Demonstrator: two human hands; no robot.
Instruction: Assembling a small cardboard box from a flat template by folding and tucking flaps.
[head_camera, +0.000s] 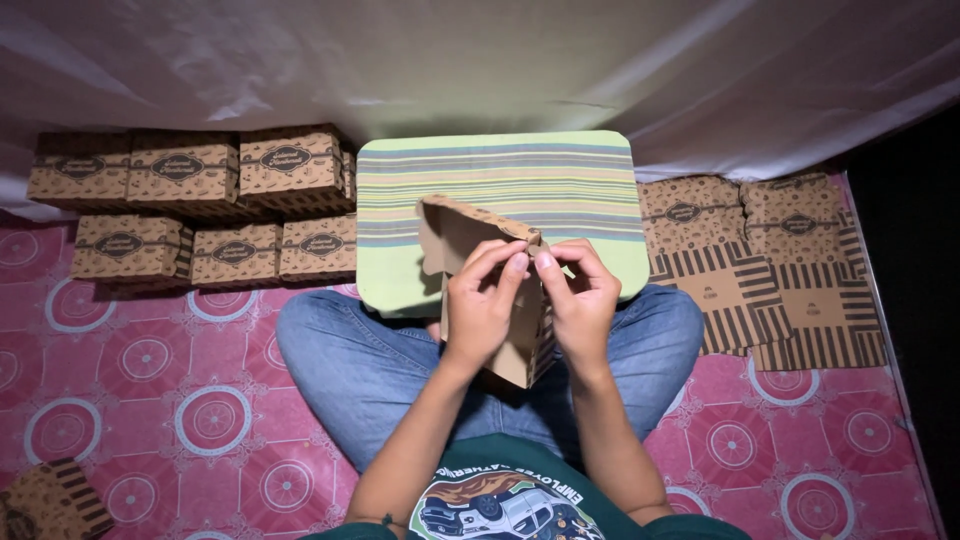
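Both hands (530, 300) raised, fingertips pinched.

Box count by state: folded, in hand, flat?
Folded boxes, stacked left: 6
Folded box, bottom-left corner: 1
Half-folded box, held by left hand and right hand: 1
Flat blanks, right: overlapping, uncountable
Total counted: 8

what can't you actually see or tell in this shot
- Head view: the middle of the box is hidden behind the left hand and right hand.
- Which flap the fingertips pinch: hidden by the fingers.
- Folded boxes: the back row is dim, so its count is unsure.
- Flat blanks overlap, so their number is unclear.
- Box at the lower left corner: cut off by the edge.
- Striped board: its near edge is hidden by the box and hands.
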